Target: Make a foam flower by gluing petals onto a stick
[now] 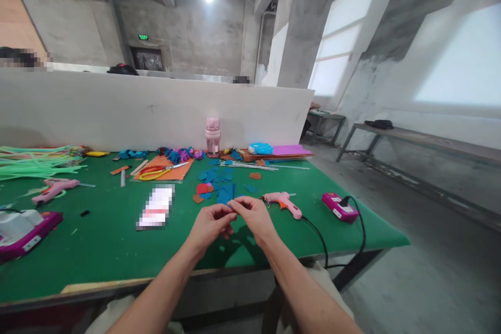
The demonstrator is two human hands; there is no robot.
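Observation:
My left hand (pixel 211 225) and my right hand (pixel 252 215) meet above the green table, fingertips pinched together. Whatever lies between them is too small to make out; a bit of blue shows at the fingertips, against blue pieces behind. Just beyond the hands are several cut blue pieces (pixel 226 193), looking like felt or foam sheet. Among them lie a red piece (pixel 202 189) and a brown piece (pixel 255 176). Right of my right hand rests a pink glue gun (pixel 284 203), its nozzle toward the hand.
A magenta power strip (pixel 340 207) with a plugged cord sits at the right edge. Scissors (pixel 162 171) lie on an orange sheet (pixel 182 173). A phone (pixel 156 207), a second glue gun (pixel 58 189), another power strip (pixel 33 235) and a pink bottle (pixel 213 136) are around.

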